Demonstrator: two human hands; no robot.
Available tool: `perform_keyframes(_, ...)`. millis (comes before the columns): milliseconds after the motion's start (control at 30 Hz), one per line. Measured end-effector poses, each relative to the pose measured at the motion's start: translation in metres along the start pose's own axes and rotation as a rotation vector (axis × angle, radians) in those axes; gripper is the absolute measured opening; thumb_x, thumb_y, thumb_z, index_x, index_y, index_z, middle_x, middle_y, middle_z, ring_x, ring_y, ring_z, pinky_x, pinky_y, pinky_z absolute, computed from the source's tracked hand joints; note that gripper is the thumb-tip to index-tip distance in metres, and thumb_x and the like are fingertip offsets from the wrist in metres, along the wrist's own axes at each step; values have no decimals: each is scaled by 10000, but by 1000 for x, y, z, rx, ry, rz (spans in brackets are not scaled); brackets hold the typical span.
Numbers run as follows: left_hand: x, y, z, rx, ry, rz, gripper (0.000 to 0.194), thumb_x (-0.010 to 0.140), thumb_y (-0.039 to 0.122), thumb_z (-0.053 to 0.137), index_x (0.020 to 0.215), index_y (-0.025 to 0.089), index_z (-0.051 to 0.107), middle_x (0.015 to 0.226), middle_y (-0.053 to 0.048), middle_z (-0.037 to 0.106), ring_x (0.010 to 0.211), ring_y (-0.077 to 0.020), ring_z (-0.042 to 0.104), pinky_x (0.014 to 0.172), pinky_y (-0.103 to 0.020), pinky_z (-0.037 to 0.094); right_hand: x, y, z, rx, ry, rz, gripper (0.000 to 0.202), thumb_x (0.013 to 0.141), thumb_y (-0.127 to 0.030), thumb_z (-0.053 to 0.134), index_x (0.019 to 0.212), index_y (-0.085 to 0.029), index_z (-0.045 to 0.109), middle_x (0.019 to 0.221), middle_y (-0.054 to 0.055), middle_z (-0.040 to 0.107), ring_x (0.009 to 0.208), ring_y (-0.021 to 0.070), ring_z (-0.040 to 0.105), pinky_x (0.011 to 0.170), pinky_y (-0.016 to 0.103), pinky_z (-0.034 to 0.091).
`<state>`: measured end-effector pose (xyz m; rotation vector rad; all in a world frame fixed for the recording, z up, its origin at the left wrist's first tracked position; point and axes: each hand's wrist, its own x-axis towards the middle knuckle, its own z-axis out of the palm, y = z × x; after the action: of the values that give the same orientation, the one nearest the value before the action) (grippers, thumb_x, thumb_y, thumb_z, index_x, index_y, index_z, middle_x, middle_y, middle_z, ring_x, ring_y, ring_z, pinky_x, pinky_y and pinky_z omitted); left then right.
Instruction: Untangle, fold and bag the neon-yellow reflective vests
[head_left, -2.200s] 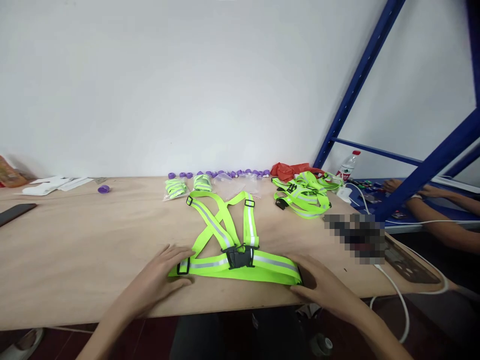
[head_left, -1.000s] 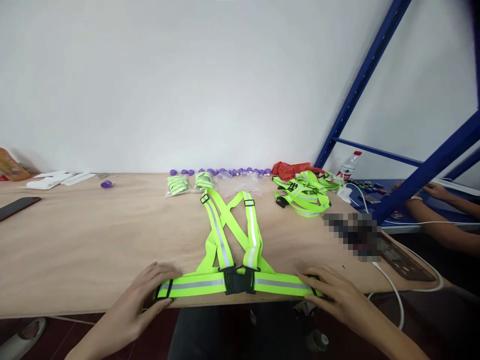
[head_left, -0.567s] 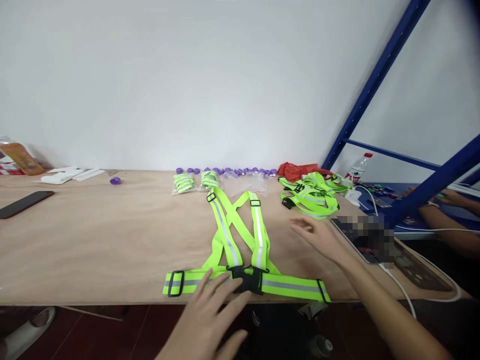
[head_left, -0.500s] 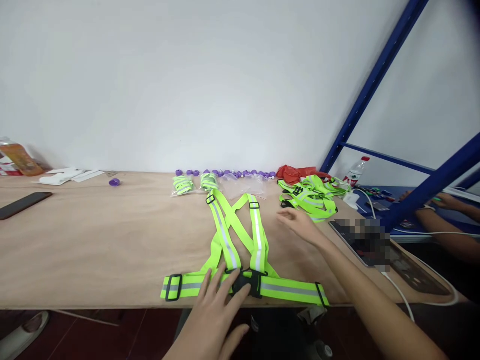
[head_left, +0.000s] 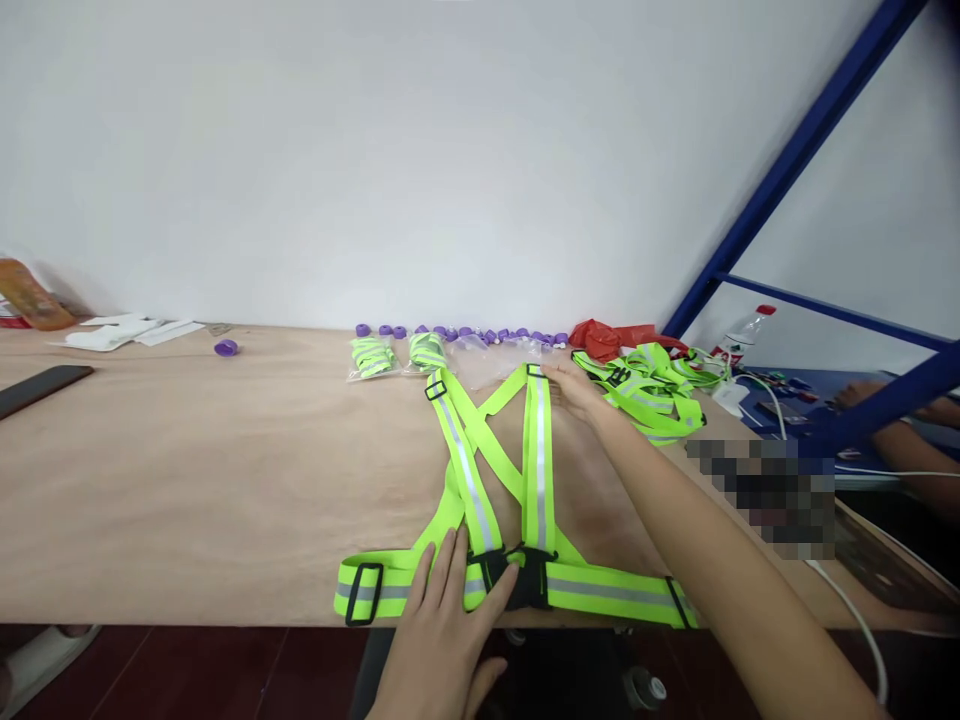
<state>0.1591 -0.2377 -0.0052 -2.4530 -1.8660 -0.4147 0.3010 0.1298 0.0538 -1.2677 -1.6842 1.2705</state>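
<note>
A neon-green reflective vest (head_left: 540,470) of elastic straps with grey stripes lies spread on the table, its shoulder straps crossed behind. My left hand (head_left: 442,625) rests flat on its waist belt, fingers stretched out, the index finger beside the black buckle (head_left: 529,580). At the top of the right shoulder strap, my right hand (head_left: 574,392) has its fingertips closed at the strap's edge by the black slider (head_left: 535,371); the thumb is partly hidden.
Bagged green straps (head_left: 373,357) and purple rolls (head_left: 465,333) line the wall. More reflective straps (head_left: 652,390) lie by a red bag (head_left: 600,338) at right. A phone (head_left: 41,388) is at far left. A blue frame post (head_left: 795,170) and another person's arm (head_left: 907,455) are on the right.
My right hand has moved from beside the vest to the top of its right strap, which now lies straighter and farther up. My left hand stays on the belt. The view has shifted slightly.
</note>
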Motion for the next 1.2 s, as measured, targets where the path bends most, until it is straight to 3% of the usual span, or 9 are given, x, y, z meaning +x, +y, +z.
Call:
perform_keyframes(133, 0, -1, 3, 10, 5, -1, 1021, 781, 244, 788, 1594, 376, 184, 1628, -200, 272, 1442, -467, 330, 1055, -632, 438, 16, -7, -5, -60, 64, -9, 238, 961, -400, 608, 906, -170, 632, 846, 43, 735, 711, 145, 693, 678, 271, 567)
perform_keyframes(300, 1, 0, 1, -27, -14, -19, 1005, 771, 261, 803, 1580, 402, 224, 1634, -180, 274, 1446, -463, 330, 1066, -639, 424, 17, -5, 4, -350, 121, -33, 262, 932, -379, 650, 884, -121, 660, 810, 31, 675, 717, 158, 645, 681, 306, 526)
perform_keyframes(367, 2, 1, -2, -44, -14, -32, 1003, 779, 259, 797, 1584, 394, 213, 1640, -183, 253, 1455, -465, 306, 1074, -642, 414, 7, -6, 7, -472, 161, -97, 221, 867, -342, 698, 846, -124, 663, 815, 67, 684, 802, 218, 647, 731, 331, 491)
perform_keyframes(467, 2, 3, -8, -79, -9, -63, 1013, 806, 264, 772, 1602, 362, 153, 1657, -188, 179, 1471, -472, 257, 1075, -631, 416, -20, -13, 13, -611, 177, -253, 224, 847, -305, 677, 1011, -153, 663, 1027, 116, 691, 991, 276, 612, 828, 354, 446)
perform_keyframes(567, 3, 5, -10, -110, -25, -98, 1011, 826, 313, 759, 1610, 340, 121, 1665, -178, 142, 1480, -468, 237, 1080, -615, 417, -50, -23, 21, -692, 95, -404, 222, 885, -310, 612, 1076, -206, 657, 1138, 98, 676, 1036, 262, 597, 861, 335, 420)
perform_keyframes(700, 5, 8, -9, -80, -66, -133, 1019, 793, 354, 794, 1603, 338, 176, 1646, -181, 233, 1481, -462, 236, 1110, -628, 371, -66, -40, 43, -741, -46, -486, 159, 907, -330, 590, 982, -223, 681, 1067, 62, 710, 957, 227, 617, 794, 293, 407)
perform_keyframes(933, 4, 7, 7, 21, -63, -111, 1073, 760, 468, 804, 1603, 355, 150, 1631, -197, 268, 1459, -489, 274, 1103, -690, 335, -26, -57, 114, -686, -225, -359, 288, 905, -420, 658, 785, -162, 702, 853, 62, 725, 825, 216, 661, 709, 274, 461)
perform_keyframes(1067, 3, 0, 28, 116, 58, -82, 1138, 722, 708, 724, 1605, 374, 89, 1574, -233, 375, 1398, -526, 373, 1022, -769, 365, -7, -53, 143, -620, -288, -281, 304, 959, -395, 627, 1130, -146, 661, 1129, 76, 676, 971, 219, 664, 845, 383, 557)
perform_keyframes(1200, 4, -5, 43, 173, 152, -54, 1090, 706, 691, 745, 1587, 426, 160, 1544, -181, 450, 1345, -514, 461, 990, -728, 431, 10, -50, 148, -539, -276, -196, 353, 971, -364, 618, 1264, -168, 599, 1269, 89, 616, 1072, 240, 641, 897, 439, 562)
